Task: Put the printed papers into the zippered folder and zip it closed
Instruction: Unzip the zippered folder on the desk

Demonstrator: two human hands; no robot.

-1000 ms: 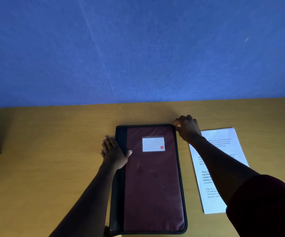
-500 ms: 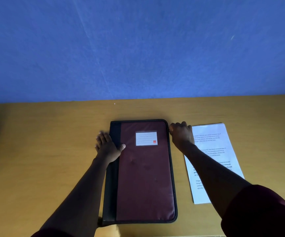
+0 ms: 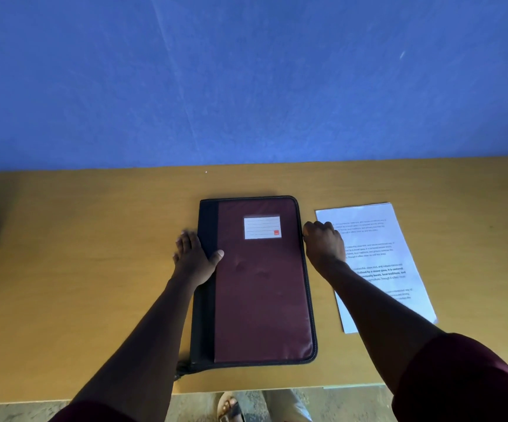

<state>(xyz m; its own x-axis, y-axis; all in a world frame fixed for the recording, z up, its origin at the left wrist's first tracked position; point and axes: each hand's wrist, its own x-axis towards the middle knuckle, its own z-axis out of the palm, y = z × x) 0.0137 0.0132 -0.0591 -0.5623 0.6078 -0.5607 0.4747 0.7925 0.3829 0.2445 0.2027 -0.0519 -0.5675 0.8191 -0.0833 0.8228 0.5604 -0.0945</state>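
— Where's the maroon fabric zippered folder with the black spine [image 3: 261, 287]?

— Flat and shut, mid-way along the yellow wooden table [image 3: 79, 284], its long axis running from near edge to far edge, its white label toward the far edge, the spine on the left.

— The hands?

— The left hand [image 3: 193, 260] rests on the spine, fingers straight, thumb on the cover. The right hand [image 3: 324, 243] has its fingers curled at the folder's right edge; whether it pinches the zipper pull, I can't tell.

— The white printed papers [image 3: 380, 257]?

— Just right of the folder, partly under the right forearm.
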